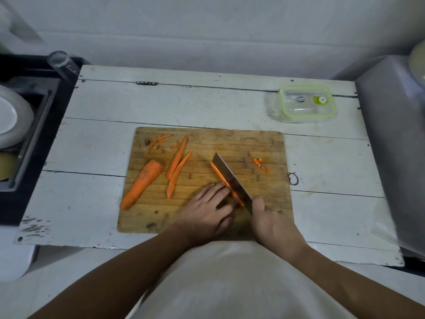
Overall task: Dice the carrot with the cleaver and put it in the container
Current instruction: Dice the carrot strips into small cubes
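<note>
Head view: your right hand (268, 217) is closed round the cleaver (231, 180) handle, fingers curled tight, near the front edge of the cutting board (259, 143). The blade runs diagonal, tip toward the board's back-left, heel at your hand, and it stands on edge along a carrot strip (220, 177). Your left hand (207, 210) lies flat w/ fingers nearly straight; fingertips press on that strip just left of the blade. The strip's long axis follows the blade, from board center to front.

The big carrot piece (142, 184) lies at the board's left side, thick cut end to the back-right, thin end to the front-left corner. Two long strips (177, 168) lie betw. it and the blade, almost parallel, pointing back-right. Small peel scraps (157, 141) sit at the back-left corner. A few diced bits (261, 164) are toward the right edge, well apart from the blade.

The container (307, 103), clear w/ green-rimmed lid on, stands at the table's (103, 107) back-right part, off the board. No carrot visible in it.
</note>
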Demonstrator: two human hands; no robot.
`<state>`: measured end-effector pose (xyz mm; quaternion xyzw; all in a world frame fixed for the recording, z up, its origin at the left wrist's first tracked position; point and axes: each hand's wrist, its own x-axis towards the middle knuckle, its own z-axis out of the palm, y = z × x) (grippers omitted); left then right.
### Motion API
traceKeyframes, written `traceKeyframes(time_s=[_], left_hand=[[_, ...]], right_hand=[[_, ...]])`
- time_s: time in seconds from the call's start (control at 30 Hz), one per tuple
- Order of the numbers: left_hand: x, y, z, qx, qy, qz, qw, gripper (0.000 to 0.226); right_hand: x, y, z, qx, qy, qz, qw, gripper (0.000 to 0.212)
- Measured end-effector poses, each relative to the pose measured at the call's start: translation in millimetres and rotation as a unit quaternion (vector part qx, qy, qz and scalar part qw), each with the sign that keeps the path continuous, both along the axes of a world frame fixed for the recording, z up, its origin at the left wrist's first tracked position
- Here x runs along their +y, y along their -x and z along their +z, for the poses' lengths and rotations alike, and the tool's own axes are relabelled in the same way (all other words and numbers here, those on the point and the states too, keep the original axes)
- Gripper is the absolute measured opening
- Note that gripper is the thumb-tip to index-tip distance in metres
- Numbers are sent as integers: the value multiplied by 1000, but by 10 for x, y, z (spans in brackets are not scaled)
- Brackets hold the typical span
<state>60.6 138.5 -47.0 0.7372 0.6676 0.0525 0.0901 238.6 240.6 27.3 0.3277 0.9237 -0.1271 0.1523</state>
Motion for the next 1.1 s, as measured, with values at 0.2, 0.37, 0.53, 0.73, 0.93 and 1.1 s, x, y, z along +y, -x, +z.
traceKeyframes(time_s=[0.2,0.37,0.53,0.73,0.93,1.1], left_hand=[[13,3,-1,-5,-5,3,1000,47],[15,3,-23,-5,5,7,1000,49],[7,2,-25,-12,-1,7,1000,49],[11,-3,-33,-13,-1,11,1000,51],[12,6,-63,-17,-2,13,1000,49],[37,22,-120,-25,2,9,1000,49]], right_hand=[[1,60,111,-11,-1,5,1000,24],[25,110,97,-7,-2,15,1000,24],[42,152,124,-12,0,13,1000,25],[-8,158,108,-41,-22,13,999,38],[31,132,138,-30,-3,19,999,46],[44,154,115,-56,-30,57,996,70]])
